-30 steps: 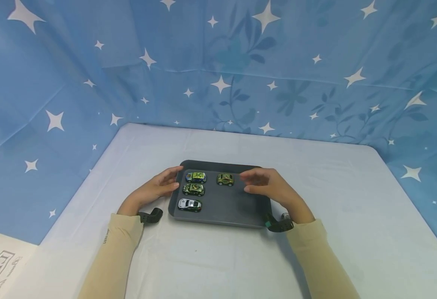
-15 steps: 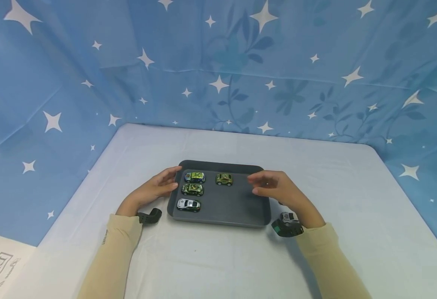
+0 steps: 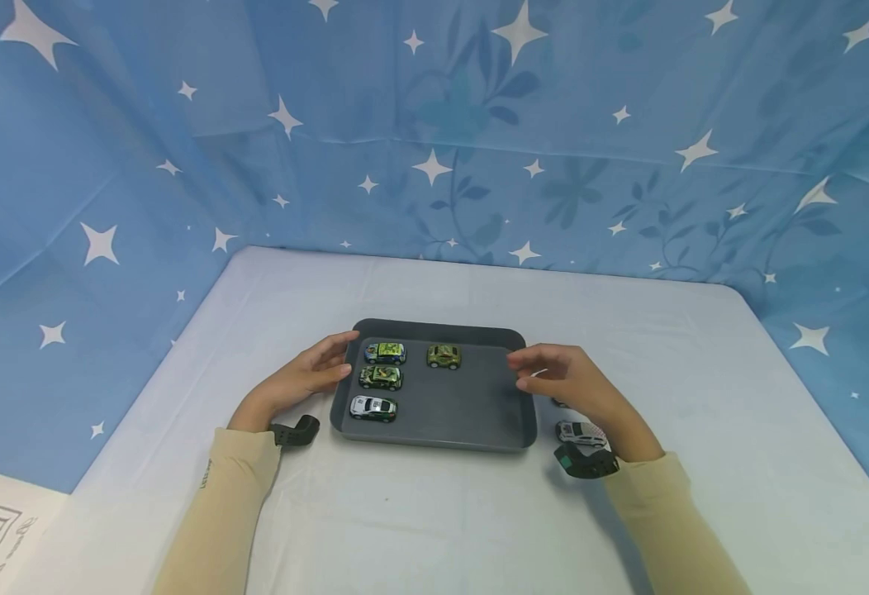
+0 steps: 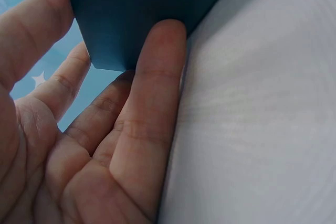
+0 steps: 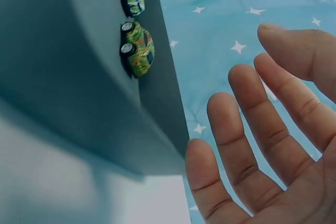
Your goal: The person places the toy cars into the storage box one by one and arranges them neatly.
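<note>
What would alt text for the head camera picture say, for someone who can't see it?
A left hand touches the left end of a gray tray on a white table, while an empty right hand is by its right end. Four toy cars sit inside, three lined up at left, one farther right; a silver car sits outside.

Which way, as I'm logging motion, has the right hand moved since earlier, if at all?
Yes, the right hand moved rightward relative to the gray tray.

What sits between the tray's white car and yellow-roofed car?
In the head view, one dark camouflage car sits between the white car and the yellow-roofed car.
</note>
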`<state>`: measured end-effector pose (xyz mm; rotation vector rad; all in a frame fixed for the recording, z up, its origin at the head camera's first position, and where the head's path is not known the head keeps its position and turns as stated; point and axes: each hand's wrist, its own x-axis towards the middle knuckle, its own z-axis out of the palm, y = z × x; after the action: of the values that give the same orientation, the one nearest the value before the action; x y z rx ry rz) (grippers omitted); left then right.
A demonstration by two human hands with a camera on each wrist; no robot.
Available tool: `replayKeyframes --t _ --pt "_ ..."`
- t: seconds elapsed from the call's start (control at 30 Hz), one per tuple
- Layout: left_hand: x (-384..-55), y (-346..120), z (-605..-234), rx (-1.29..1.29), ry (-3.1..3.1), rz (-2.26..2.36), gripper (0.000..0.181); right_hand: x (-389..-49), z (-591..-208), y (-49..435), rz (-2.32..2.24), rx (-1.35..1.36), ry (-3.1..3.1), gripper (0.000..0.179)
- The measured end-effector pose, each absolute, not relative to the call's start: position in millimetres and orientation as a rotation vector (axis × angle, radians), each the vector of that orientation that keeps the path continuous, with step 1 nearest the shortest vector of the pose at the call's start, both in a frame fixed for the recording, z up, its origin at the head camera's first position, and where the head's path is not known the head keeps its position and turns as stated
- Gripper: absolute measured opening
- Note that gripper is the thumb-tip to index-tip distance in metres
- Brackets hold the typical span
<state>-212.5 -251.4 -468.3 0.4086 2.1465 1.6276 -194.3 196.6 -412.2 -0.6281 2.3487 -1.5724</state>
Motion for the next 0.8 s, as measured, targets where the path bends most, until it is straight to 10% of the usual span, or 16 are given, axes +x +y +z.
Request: replayKeyframes --t 0.8 --pt "-212 -251 -469 0.387 2.167 1.633 0.07 -181 -414 235 -1.486 -0.567 2.55 0.034"
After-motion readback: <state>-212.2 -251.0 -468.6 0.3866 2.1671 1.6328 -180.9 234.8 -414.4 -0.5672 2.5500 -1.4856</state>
